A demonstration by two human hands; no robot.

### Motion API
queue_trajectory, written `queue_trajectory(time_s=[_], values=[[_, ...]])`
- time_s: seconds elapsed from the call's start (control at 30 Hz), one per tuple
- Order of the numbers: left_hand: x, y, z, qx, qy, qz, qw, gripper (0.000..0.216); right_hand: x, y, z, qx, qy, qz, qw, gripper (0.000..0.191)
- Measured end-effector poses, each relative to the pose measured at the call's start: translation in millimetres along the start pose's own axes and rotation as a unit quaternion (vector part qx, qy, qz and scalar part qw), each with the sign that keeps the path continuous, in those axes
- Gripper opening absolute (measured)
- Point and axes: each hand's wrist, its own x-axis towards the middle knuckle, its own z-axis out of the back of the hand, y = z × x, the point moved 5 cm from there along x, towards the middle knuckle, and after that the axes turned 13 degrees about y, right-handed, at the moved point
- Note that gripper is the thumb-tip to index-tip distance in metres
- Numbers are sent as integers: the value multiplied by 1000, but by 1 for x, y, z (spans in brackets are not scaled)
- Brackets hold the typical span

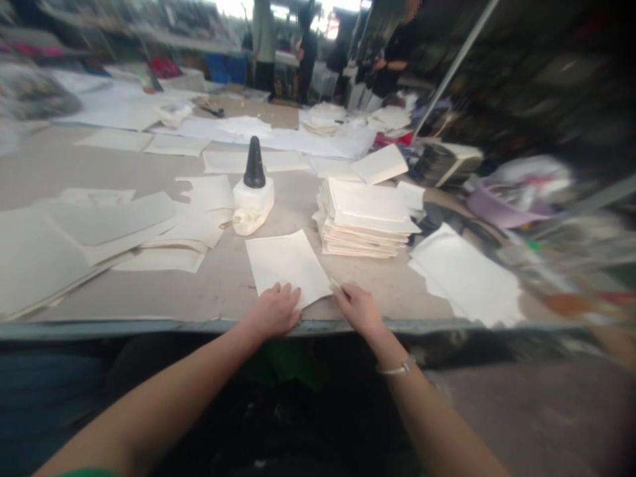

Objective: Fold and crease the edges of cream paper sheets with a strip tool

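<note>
A cream-white sheet (284, 262), paper or fabric, lies near the table's front edge. My left hand (279, 310) rests on its lower part with the fingers flat and slightly bent. At the sheet's right corner, my right hand (356, 306) is closed around a thin pale stick-like tool (334, 286), whose kind is too small to make out. Just beyond the sheet stands a white container (254, 204) with a black cone (254, 163) on top. A thick stack of cream pieces (368, 215) sits to the right of it.
Large pale sheets (99, 232) overlap on the left of the table. More white sheets (464, 275) lie at the right, near a purple basin (511, 199). A slanted pole (454, 66) rises behind. Several people (397, 56) stand in the background.
</note>
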Motion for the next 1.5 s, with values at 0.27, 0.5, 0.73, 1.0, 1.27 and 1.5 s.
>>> queue_trajectory(time_s=[0.27,0.5,0.73,1.0,1.27,1.5], values=[[2,8,-3,-38,-6,-98,994,37,21,7,-9,-102,88,-86,987,22],[-34,54,-26,-58,29,-183,981,59,18,25,-13,-143,131,-131,972,26],[-33,53,-24,-76,43,-213,973,77,14,42,-22,-186,147,-136,962,29],[-36,53,-28,-67,21,-209,975,70,13,40,-21,-226,168,-43,959,22],[-36,52,-27,-66,16,-204,977,71,16,34,-20,-228,164,-61,958,26],[-36,52,-26,-55,5,-204,977,68,16,34,-18,-215,171,-30,961,25]])
